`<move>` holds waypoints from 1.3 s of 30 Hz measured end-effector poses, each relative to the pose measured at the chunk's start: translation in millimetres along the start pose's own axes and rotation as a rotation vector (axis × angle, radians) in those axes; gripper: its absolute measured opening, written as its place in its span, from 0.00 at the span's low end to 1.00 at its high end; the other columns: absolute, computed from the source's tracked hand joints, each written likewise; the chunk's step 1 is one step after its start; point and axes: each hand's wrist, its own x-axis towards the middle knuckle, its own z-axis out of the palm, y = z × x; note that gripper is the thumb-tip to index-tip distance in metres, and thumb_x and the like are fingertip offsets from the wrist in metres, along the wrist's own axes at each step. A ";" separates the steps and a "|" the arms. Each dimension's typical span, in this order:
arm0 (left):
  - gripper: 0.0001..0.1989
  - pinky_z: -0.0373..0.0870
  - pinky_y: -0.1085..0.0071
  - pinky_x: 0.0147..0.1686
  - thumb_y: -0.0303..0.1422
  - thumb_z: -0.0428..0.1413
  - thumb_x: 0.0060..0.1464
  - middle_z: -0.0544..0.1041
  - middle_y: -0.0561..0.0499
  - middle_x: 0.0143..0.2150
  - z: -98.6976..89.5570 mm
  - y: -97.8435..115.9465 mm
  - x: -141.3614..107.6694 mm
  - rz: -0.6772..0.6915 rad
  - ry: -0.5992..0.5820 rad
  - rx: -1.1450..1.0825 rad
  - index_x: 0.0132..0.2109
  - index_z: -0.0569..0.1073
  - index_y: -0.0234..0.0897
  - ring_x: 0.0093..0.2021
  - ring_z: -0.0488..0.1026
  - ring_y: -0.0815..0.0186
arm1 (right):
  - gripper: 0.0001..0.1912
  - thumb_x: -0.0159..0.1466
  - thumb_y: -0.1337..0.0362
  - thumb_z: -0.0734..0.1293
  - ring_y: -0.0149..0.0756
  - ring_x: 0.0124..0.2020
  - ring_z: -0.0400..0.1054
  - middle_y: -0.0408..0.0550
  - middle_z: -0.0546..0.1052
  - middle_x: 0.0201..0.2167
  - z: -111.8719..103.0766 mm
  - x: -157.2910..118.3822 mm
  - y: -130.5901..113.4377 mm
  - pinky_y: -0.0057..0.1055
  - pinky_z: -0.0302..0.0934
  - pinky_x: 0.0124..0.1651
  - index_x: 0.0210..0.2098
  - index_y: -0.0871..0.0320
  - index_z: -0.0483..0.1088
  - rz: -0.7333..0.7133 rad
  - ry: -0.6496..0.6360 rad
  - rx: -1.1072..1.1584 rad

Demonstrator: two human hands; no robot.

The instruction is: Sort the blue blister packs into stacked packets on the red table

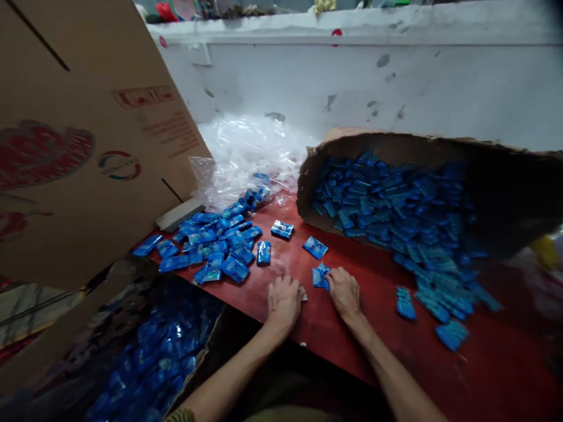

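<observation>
My right hand pinches the right edge of a small blue printed packet lying on the red table. To its left, my left hand rests low over the table with fingers curled down, and a small whitish piece shows by its fingertips. What the left fingers hold is mostly hidden. Just beyond the hands lie loose blue packets, one at the right, another farther back and one standing lengthwise. A heap of similar blue packets spreads to the left.
A cardboard box on its side spills blue-green pieces onto the table at right. Clear plastic is piled at the back. A large carton stands left. Below the table edge, an open box holds blue packets.
</observation>
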 end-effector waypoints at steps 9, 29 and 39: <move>0.14 0.57 0.61 0.41 0.34 0.45 0.52 0.70 0.42 0.40 -14.3 -11.4 8.0 0.002 0.252 -0.065 0.43 0.69 0.36 0.43 0.64 0.57 | 0.09 0.60 0.61 0.59 0.33 0.37 0.63 0.46 0.69 0.34 -4.1 6.2 6.6 0.27 0.51 0.37 0.35 0.54 0.69 -0.008 -0.021 0.031; 0.17 0.54 0.79 0.13 0.39 0.54 0.41 0.69 0.54 0.23 15.2 44.0 6.2 -0.505 -0.280 -1.511 0.37 0.64 0.33 0.14 0.64 0.76 | 0.11 0.60 0.61 0.59 0.32 0.33 0.65 0.46 0.71 0.29 -2.3 8.6 11.2 0.25 0.54 0.37 0.34 0.55 0.73 0.005 0.096 0.296; 0.17 0.54 0.80 0.12 0.38 0.56 0.39 0.68 0.56 0.23 16.2 48.6 24.4 -0.539 -0.130 -1.578 0.36 0.65 0.33 0.13 0.62 0.77 | 0.10 0.57 0.62 0.60 0.31 0.31 0.64 0.45 0.69 0.29 -13.4 -6.2 2.4 0.26 0.57 0.36 0.27 0.57 0.71 -0.051 0.131 0.621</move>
